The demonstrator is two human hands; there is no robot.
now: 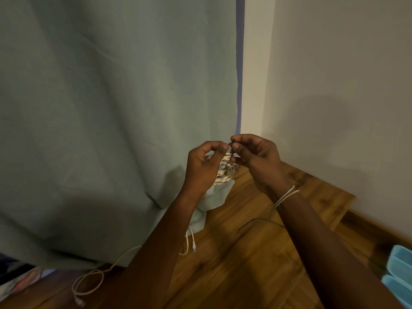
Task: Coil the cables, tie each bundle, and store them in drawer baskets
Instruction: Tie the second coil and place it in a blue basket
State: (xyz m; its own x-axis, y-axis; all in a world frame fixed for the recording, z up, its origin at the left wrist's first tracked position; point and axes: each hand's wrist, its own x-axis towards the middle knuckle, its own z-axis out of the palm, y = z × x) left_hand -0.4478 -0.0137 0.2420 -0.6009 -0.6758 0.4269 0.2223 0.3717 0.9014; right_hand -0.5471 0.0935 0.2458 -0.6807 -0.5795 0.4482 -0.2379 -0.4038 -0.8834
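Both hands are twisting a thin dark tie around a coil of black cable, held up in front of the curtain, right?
Not quite: the coiled cable is white, not black. The head view shows the left hand and right hand pinching the thin dark tie before the curtain.

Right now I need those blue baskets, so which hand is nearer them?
Right. The right hand is raised mid-frame toward the blue baskets at the lower right; the left hand is further left.

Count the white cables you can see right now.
3. A coiled white cable bundle held between both hands; a white cable looped on the floor at lower left; another white cable by the curtain hem. The curtain may hide more.
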